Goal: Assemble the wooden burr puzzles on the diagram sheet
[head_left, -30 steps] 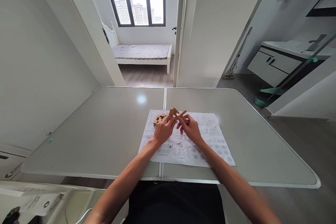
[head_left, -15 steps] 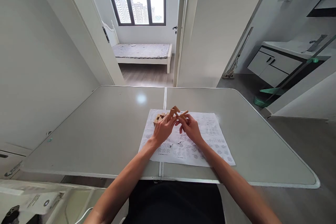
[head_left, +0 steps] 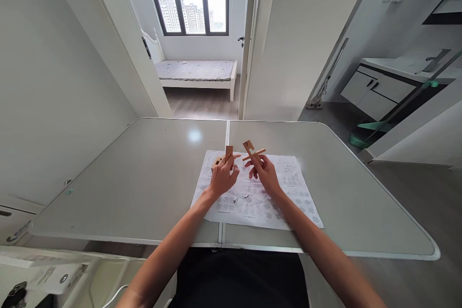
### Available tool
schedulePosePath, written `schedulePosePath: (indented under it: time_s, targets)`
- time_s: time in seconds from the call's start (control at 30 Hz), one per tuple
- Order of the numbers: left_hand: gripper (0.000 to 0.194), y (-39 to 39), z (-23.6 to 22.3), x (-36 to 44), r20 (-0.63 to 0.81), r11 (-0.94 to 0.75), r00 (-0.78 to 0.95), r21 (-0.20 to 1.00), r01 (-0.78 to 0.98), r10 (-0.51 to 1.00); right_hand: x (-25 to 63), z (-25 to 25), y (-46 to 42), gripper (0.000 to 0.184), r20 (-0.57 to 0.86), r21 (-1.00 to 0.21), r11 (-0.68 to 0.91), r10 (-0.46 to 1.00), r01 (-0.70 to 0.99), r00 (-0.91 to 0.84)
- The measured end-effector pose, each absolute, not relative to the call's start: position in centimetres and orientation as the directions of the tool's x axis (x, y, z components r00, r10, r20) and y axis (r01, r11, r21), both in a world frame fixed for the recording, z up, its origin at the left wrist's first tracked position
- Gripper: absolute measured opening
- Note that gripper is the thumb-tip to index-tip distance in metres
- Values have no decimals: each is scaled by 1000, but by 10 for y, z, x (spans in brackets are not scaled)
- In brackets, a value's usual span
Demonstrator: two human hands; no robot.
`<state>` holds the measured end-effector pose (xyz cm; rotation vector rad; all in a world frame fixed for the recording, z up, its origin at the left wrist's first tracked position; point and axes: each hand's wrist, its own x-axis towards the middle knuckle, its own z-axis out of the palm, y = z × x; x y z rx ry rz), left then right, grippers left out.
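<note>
My left hand (head_left: 223, 176) is closed on a small flat wooden piece (head_left: 229, 151) that stands upright from its fingers; the index finger points to the right. In my right hand (head_left: 265, 173) two wooden puzzle pieces (head_left: 250, 146) are pinched, crossed over each other, one of them notched. A gap separates the two hands. More wooden pieces (head_left: 215, 161) lie behind my left hand, partly hidden by it. Both hands are above a printed paper sheet (head_left: 288, 209) covered in small line diagrams. Tiny silvery bits (head_left: 247, 196) rest on the sheet.
The sheet lies across the seam of a grey table (head_left: 144, 183) with a pale rim. Beyond the table, a doorway shows a bed (head_left: 197, 71) under a window. A sink cabinet (head_left: 378, 87) stands at the right, and a white box (head_left: 57, 278) is at lower left.
My hands have moved apart. The crossed pieces have shifted right with my right hand, while the upright piece has gone slightly left with my left hand.
</note>
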<state>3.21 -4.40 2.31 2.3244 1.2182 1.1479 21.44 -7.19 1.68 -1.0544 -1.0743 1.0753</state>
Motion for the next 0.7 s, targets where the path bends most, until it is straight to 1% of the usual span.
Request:
schedulePosePath:
  time_s: [0.1,0.2,0.27,0.33,0.4,0.43,0.6,0.7]
  targets:
    - [49,-42,25,31,449,-570,360,717,401,818,216,14,-69,43,115,-980,143,975,-139,190]
    - [58,-40,26,33,361,-450,359,869,204,861,216,12,-68,44,109,-983,137,972,-119,210]
    - [60,-38,25,35,304,-354,357,932,80,883,215,12,-67,44,115,-986,137,970,-92,212]
    - [52,-36,25,36,260,-275,348,961,-8,900,214,11,-68,44,124,-989,138,969,-49,215]
    - [37,-34,27,36,237,-231,339,971,-60,910,214,10,-68,43,134,-991,137,966,-1,220]
    - [34,-33,28,35,230,-218,336,973,-74,913,214,10,-69,43,142,-990,139,965,26,222]
    - [40,-37,41,34,179,-163,328,984,-75,928,214,9,-72,42,225,-962,183,952,203,209]
    - [42,-41,45,34,134,-90,358,987,-136,924,214,8,-74,41,274,-929,216,947,300,170]
